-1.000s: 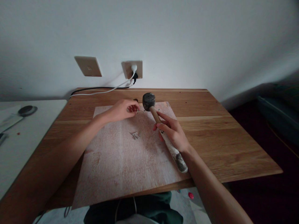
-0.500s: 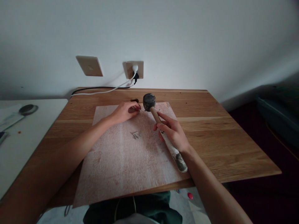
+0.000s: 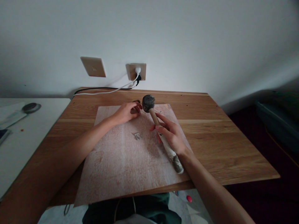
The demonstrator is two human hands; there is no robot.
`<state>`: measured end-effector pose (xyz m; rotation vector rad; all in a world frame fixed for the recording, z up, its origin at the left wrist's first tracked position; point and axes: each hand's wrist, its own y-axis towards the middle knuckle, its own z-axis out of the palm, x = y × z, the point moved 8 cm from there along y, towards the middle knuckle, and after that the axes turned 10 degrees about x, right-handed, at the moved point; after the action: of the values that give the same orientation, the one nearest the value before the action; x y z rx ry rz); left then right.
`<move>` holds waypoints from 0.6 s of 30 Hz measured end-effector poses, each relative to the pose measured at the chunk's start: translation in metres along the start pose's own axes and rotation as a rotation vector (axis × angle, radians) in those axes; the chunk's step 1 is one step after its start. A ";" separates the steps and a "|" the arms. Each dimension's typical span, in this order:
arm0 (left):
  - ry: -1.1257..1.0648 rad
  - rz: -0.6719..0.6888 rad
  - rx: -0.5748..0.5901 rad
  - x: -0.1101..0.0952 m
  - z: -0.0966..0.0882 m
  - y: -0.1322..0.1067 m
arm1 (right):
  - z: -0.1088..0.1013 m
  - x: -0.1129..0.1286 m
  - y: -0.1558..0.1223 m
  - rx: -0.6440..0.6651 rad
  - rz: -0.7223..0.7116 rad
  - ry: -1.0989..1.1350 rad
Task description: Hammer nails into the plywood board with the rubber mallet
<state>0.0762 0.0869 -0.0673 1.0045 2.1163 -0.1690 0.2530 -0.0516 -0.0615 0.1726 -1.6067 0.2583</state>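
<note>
A mallet (image 3: 154, 118) with a black head and a pale, white-smeared wooden handle is gripped in my right hand (image 3: 171, 132), the fingers round the handle's middle. Its head is raised over the far part of a whitish, brown-flecked board (image 3: 116, 165). Just left of the head, my left hand (image 3: 127, 112) rests at the board with thumb and fingers curled together; whatever they pinch is too small to make out. Several loose nails (image 3: 137, 135) lie in a small group at the board's middle. Another small nail-like piece (image 3: 159, 112) shows right of the mallet head.
The board lies on a wooden table (image 3: 217, 143). White and black cables (image 3: 100, 91) run along its back edge to a wall socket (image 3: 137, 71). A white table (image 3: 23, 146) stands at the left, bearing a dark round object (image 3: 30, 108).
The mallet head has come slightly closer to my left fingers, and its handle end has swung a little left. My left hand stays almost in place. The whole view has shifted slightly.
</note>
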 end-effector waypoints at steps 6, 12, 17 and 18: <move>-0.039 -0.038 -0.008 0.001 0.000 0.000 | 0.011 0.000 0.004 0.028 -0.015 0.039; -0.045 -0.079 -0.037 0.000 -0.003 0.001 | 0.020 -0.003 0.006 0.067 0.008 0.070; -0.060 -0.091 -0.041 0.001 -0.004 0.000 | 0.019 -0.006 0.006 0.073 0.038 0.051; -0.062 -0.090 -0.041 0.001 -0.004 0.000 | 0.018 -0.006 0.006 0.070 0.042 0.057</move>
<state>0.0736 0.0892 -0.0653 0.8700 2.1010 -0.1974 0.2341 -0.0510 -0.0687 0.1834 -1.5465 0.3496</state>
